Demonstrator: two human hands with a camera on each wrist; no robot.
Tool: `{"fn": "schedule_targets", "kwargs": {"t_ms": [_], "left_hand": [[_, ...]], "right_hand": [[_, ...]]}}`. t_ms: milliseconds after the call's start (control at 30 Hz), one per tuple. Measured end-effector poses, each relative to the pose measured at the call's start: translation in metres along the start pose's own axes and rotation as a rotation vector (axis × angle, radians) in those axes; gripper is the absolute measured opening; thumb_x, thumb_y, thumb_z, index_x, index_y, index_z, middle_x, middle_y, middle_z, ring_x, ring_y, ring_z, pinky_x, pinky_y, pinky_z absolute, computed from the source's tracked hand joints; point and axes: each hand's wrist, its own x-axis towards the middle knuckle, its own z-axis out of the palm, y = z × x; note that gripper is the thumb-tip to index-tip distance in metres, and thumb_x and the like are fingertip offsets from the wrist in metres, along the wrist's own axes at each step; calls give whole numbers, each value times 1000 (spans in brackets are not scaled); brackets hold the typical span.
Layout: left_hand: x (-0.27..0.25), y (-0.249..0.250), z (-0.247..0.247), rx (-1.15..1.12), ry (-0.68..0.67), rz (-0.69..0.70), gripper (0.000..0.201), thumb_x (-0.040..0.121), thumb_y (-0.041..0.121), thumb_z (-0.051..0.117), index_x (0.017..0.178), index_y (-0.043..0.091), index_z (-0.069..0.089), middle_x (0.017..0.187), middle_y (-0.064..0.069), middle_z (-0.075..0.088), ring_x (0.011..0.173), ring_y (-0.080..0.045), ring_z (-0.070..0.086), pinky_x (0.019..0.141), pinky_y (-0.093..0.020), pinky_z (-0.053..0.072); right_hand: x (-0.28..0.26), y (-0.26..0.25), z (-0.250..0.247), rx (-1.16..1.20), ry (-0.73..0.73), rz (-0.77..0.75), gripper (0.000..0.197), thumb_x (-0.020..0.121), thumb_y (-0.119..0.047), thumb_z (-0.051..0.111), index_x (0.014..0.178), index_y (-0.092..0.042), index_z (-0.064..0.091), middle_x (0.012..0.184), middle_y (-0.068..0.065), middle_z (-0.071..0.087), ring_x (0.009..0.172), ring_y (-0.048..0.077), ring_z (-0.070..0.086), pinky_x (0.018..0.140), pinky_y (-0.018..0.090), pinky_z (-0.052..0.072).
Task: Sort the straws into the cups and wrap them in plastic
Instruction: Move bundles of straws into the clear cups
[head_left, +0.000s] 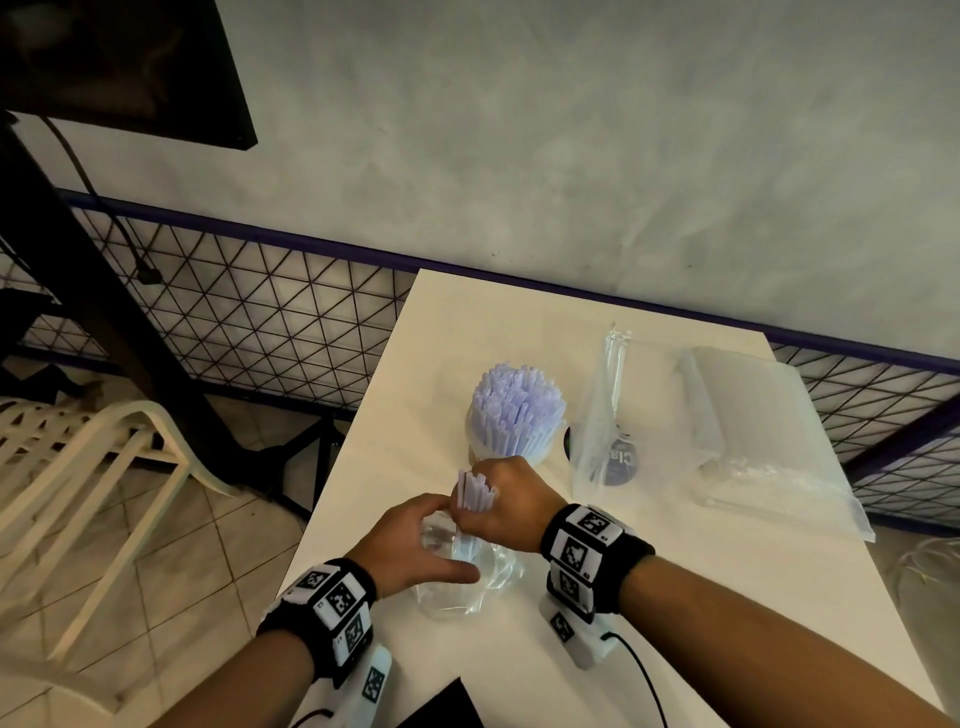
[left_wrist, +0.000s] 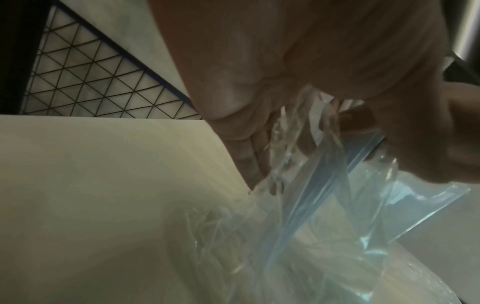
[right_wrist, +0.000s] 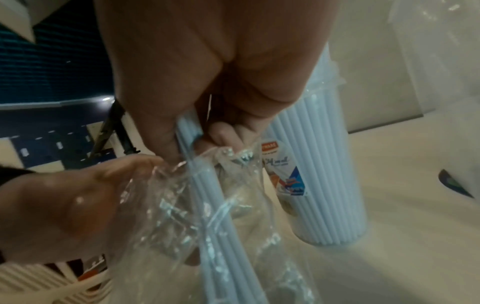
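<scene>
My right hand (head_left: 501, 501) grips a small bundle of pale blue straws (head_left: 474, 491) upright, their lower ends inside a clear plastic bag (head_left: 467, 577) on the white table (head_left: 727, 597). In the right wrist view the straw bundle (right_wrist: 207, 195) runs down from my fist into the bag (right_wrist: 168, 205). My left hand (head_left: 415, 545) holds the bag's mouth at its left side; the left wrist view shows the bag (left_wrist: 311, 185) gathered between thumb and fingers. Behind stands a clear cup packed with straws (head_left: 517, 415), seen with a label (right_wrist: 311, 185) in the right wrist view.
Another clear bag (head_left: 605, 426) stands right of the full cup, covering a dark round label. A flat stack of plastic bags (head_left: 753, 436) lies at the table's right. A white chair (head_left: 104, 493) and wire fence (head_left: 260, 322) are left of the table.
</scene>
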Motion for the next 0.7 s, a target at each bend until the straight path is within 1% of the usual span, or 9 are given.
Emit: {"fn": "schedule_targets", "kwargs": {"t_ms": [167, 267, 300, 367, 433, 467, 533, 567, 700], "left_hand": [[-5, 8, -4, 125, -11, 1, 63, 58, 33, 91, 115, 34, 63, 98, 9, 70, 86, -2, 67, 80, -17, 51], [-13, 6, -6, 70, -86, -4, 55, 64, 26, 90, 112, 31, 64, 109, 10, 67, 75, -4, 69, 82, -23, 54], [-16, 3, -7, 68, -116, 4, 54, 65, 28, 90, 111, 33, 63, 115, 11, 65, 78, -6, 69, 86, -27, 55], [-19, -1, -9, 146, -164, 29, 61, 64, 41, 88, 115, 43, 55, 125, 15, 56, 103, -4, 63, 98, -35, 51], [-19, 1, -11, 147, -203, 20, 67, 64, 59, 81, 119, 52, 43, 136, 19, 43, 125, -7, 48, 108, -38, 43], [-18, 5, -11, 147, -208, 17, 65, 64, 70, 72, 118, 54, 40, 138, 23, 35, 131, -9, 41, 112, -40, 37], [-13, 14, -12, 256, -128, 55, 60, 63, 87, 47, 113, 53, 44, 135, 32, 27, 134, -5, 30, 113, -42, 26], [-10, 20, -13, 311, -50, 75, 59, 63, 86, 39, 110, 51, 49, 134, 32, 29, 133, -3, 29, 108, -40, 22], [6, 40, -13, 270, 255, 191, 68, 59, 72, 48, 115, 34, 53, 129, 20, 36, 122, 0, 36, 97, -34, 21]], "right_hand": [[-2, -6, -7, 2, -36, 17, 27, 76, -30, 75, 71, -6, 64, 66, 8, 62, 62, 24, 62, 58, 43, 52], [-7, -23, -31, 59, -43, -9, 21, 74, -31, 72, 75, -10, 71, 70, 6, 69, 65, 18, 67, 61, 41, 54], [-10, -29, -42, 65, -35, -17, 20, 74, -31, 71, 75, -11, 72, 71, 4, 70, 66, 16, 68, 63, 39, 55], [-14, -42, -66, 65, -6, -41, 18, 75, -28, 74, 78, -10, 73, 74, 1, 72, 69, 12, 69, 65, 35, 56], [-17, -53, -93, 104, 46, -63, 6, 77, -18, 78, 75, -14, 74, 73, -5, 73, 69, 6, 69, 64, 24, 56], [-17, -58, -106, 108, 81, -71, 11, 77, -14, 78, 70, -20, 73, 69, -10, 71, 65, 3, 67, 60, 18, 52], [-15, -63, -127, 72, 149, -85, 27, 77, -15, 78, 61, -33, 65, 61, -15, 66, 58, -1, 62, 56, 15, 46], [-13, -64, -135, 52, 177, -85, 26, 77, -18, 78, 62, -34, 65, 61, -14, 66, 58, -1, 61, 56, 17, 47], [-4, -60, -155, 37, 198, -48, 5, 77, -26, 79, 79, -22, 76, 81, -4, 75, 75, 10, 71, 69, 38, 59]]}}
